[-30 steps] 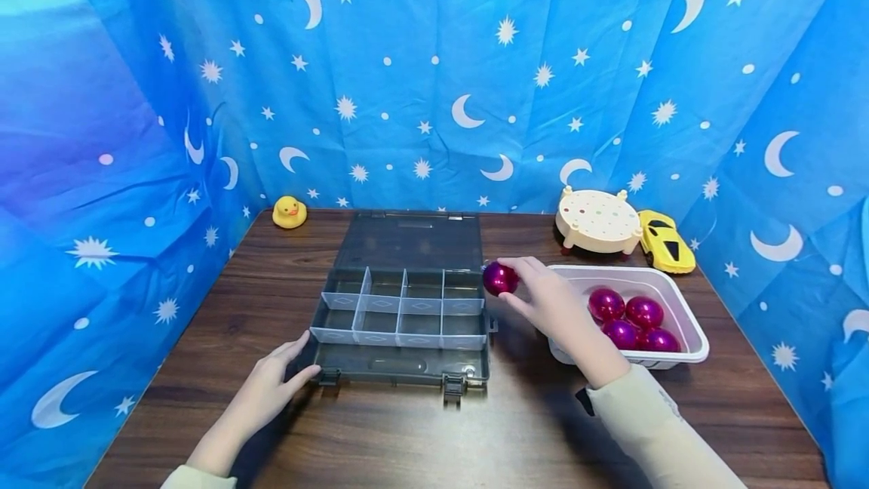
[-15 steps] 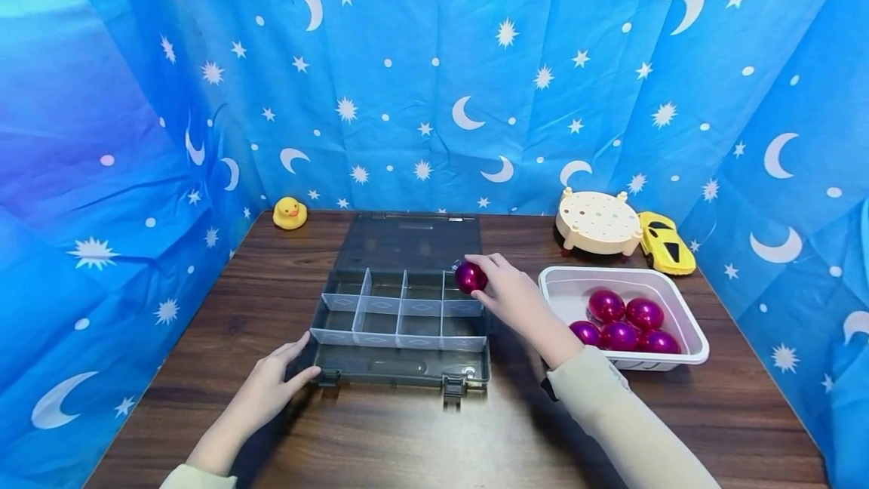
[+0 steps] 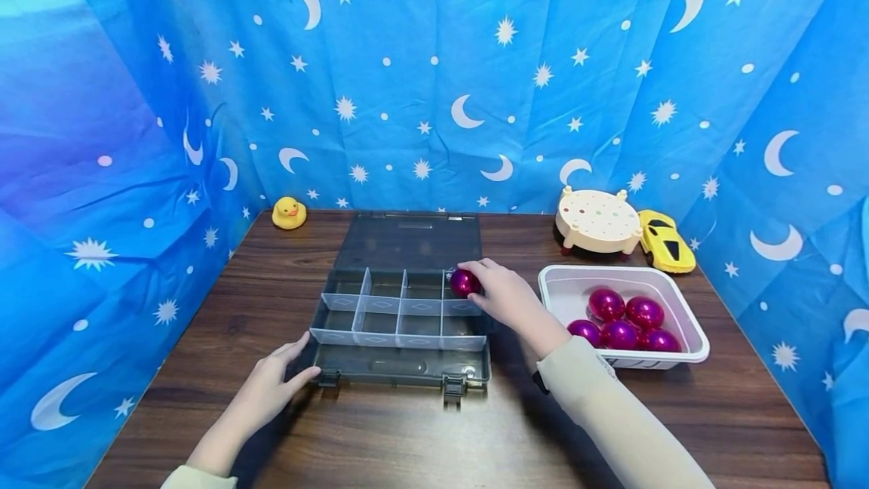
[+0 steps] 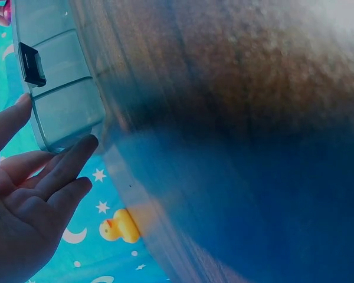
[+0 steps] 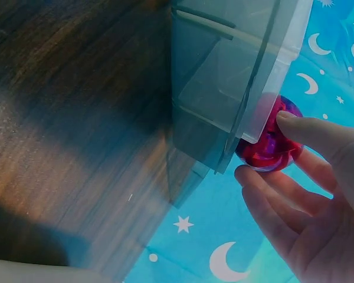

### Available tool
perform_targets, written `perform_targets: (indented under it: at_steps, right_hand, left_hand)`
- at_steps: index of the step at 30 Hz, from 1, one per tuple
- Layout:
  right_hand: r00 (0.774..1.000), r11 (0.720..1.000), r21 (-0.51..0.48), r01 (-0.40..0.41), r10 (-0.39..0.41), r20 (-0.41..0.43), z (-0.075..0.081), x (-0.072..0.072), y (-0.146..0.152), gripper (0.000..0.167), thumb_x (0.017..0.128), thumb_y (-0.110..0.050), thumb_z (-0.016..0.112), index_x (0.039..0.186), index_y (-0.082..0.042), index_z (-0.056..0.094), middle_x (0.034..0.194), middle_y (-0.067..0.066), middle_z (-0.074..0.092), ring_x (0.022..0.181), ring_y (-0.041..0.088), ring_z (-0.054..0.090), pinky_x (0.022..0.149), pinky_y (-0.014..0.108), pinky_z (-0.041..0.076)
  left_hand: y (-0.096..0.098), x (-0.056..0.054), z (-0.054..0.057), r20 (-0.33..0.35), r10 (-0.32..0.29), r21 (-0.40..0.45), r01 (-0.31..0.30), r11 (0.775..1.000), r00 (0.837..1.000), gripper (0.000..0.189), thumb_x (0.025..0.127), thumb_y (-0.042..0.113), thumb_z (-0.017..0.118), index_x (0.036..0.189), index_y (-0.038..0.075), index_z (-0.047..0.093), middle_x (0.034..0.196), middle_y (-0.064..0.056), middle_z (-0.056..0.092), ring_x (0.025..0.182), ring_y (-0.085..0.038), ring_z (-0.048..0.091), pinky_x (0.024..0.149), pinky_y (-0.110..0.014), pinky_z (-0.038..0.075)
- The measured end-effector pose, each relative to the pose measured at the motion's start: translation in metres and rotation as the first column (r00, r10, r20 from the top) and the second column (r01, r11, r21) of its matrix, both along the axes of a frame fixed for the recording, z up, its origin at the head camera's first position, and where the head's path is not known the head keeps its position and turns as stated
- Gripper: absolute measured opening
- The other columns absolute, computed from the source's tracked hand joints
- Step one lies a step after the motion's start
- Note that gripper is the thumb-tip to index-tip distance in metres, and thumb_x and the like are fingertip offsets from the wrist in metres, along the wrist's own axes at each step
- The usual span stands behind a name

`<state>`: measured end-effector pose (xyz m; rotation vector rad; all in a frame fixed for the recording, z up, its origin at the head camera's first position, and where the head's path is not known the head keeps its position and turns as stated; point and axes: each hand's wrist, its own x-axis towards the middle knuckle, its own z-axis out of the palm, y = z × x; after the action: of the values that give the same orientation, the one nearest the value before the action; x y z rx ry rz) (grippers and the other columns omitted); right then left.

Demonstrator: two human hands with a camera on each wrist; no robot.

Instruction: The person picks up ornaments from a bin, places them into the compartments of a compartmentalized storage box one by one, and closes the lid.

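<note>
A shiny magenta Christmas bauble (image 3: 465, 283) is pinched between the thumb and fingers of my right hand (image 3: 505, 296). It hangs over the back right compartment of the grey see-through divider box (image 3: 400, 364), its silver cap to the upper left. Seen from the right wrist, the bauble (image 5: 271, 141) overlaps the box's upper edge, with the thumb on one side and fingers on the other. My left hand (image 3: 265, 387) rests at the box's front left corner, thumb toward the front latch. In the left wrist view its fingers (image 4: 68, 168) lie fairly straight along the box's side.
A white tub (image 3: 695, 338) with several more magenta baubles (image 3: 607, 304) stands right of the box. Behind it are a cream footed stand (image 3: 597, 217) and a yellow toy car (image 3: 667, 241). A rubber duck (image 3: 290, 213) sits back left; the box's lid (image 3: 407, 244) lies folded back.
My right hand has carried the bauble left from beside the tub to above the back right compartment, then slightly lower. My left hand has stayed at the box corner.
</note>
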<state>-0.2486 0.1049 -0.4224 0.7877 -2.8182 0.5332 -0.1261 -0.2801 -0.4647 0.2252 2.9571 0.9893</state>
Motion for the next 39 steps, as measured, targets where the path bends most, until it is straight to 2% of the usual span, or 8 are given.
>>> perform_targets:
  at_steps: [8, 17, 20, 23, 28, 33, 39]
  right_hand:
    - [0.999, 0.998, 0.063, -0.006, 0.003, 0.049, -0.001, -0.004, -0.004, 0.051, 0.085, -0.017, 0.077, 0.132, -0.01, 0.058, 0.117, 0.014, 0.063, 0.104, 0.028, 0.063, 0.092, 0.045, 0.053]
    - [0.995, 0.998, 0.07, -0.001, -0.006, 0.1, 0.0, -0.002, -0.006, 0.049, 0.088, -0.019, 0.073, 0.133, -0.008, 0.057, 0.118, 0.015, 0.063, 0.105, 0.028, 0.062, 0.094, 0.044, 0.052]
    - [0.998, 0.997, 0.08, 0.011, -0.016, 0.059, 0.002, 0.001, -0.007, 0.044, 0.087, -0.02, 0.074, 0.128, -0.009, 0.062, 0.116, 0.013, 0.064, 0.103, 0.029, 0.062, 0.092, 0.045, 0.053]
    - [0.999, 0.996, 0.091, 0.019, -0.015, -0.05, 0.005, 0.007, -0.006, 0.033, 0.085, -0.018, 0.075, 0.117, -0.008, 0.068, 0.108, 0.011, 0.068, 0.096, 0.029, 0.063, 0.084, 0.045, 0.056]
    - [0.981, 0.997, 0.074, -0.006, 0.021, -0.192, 0.015, 0.025, -0.003, 0.021, 0.082, -0.013, 0.076, 0.103, -0.009, 0.072, 0.092, 0.006, 0.07, 0.082, 0.027, 0.063, 0.069, 0.042, 0.056]
    - [0.974, 0.999, 0.041, -0.034, 0.042, -0.222, 0.024, 0.044, 0.006, 0.02, 0.083, -0.013, 0.074, 0.103, -0.008, 0.072, 0.087, 0.003, 0.067, 0.078, 0.024, 0.062, 0.064, 0.039, 0.055]
    - [0.98, 1.0, 0.023, -0.014, 0.019, -0.198, 0.031, 0.064, 0.028, 0.023, 0.084, -0.014, 0.074, 0.105, -0.007, 0.07, 0.097, 0.006, 0.069, 0.088, 0.026, 0.065, 0.078, 0.041, 0.057]
  left_hand:
    - [0.0, 0.0, 0.0, -0.003, -0.003, -0.011, 0.002, 1.0, 1.0, 0.067, 0.094, 0.027, 0.065, 0.145, -0.005, 0.036, 0.136, -0.032, 0.045, 0.119, -0.047, 0.049, 0.096, -0.054, 0.047]
    - [0.0, 0.0, -0.001, 0.01, 0.006, -0.019, -0.006, 1.0, 1.0, 0.067, 0.094, 0.028, 0.065, 0.146, -0.004, 0.036, 0.137, -0.032, 0.044, 0.119, -0.046, 0.049, 0.096, -0.055, 0.047]
    - [0.0, 0.0, -0.001, 0.02, 0.005, -0.016, -0.005, 1.0, 1.0, 0.067, 0.094, 0.028, 0.065, 0.146, -0.004, 0.035, 0.137, -0.032, 0.044, 0.12, -0.046, 0.048, 0.097, -0.054, 0.046]
    - [0.0, 0.0, 0.001, 0.033, 0.004, -0.013, -0.004, 1.0, 0.999, 0.068, 0.095, 0.029, 0.064, 0.146, -0.004, 0.035, 0.138, -0.033, 0.043, 0.121, -0.046, 0.047, 0.098, -0.054, 0.045]
    - [0.0, 0.001, 0.0, 0.022, 0.002, -0.014, -0.002, 1.0, 1.0, 0.068, 0.094, 0.029, 0.064, 0.146, -0.005, 0.035, 0.137, -0.033, 0.044, 0.123, -0.047, 0.045, 0.099, -0.055, 0.044]
    - [0.0, 0.001, -0.001, -0.001, 0.0, -0.01, 0.0, 1.0, 1.0, 0.067, 0.094, 0.028, 0.065, 0.145, -0.005, 0.036, 0.136, -0.032, 0.045, 0.123, -0.046, 0.045, 0.099, -0.056, 0.044]
    - [0.002, 0.002, 0.001, 0.001, -0.001, -0.005, 0.001, 1.0, 1.0, 0.067, 0.095, 0.029, 0.064, 0.145, -0.006, 0.036, 0.136, -0.032, 0.045, 0.123, -0.046, 0.045, 0.099, -0.056, 0.043]
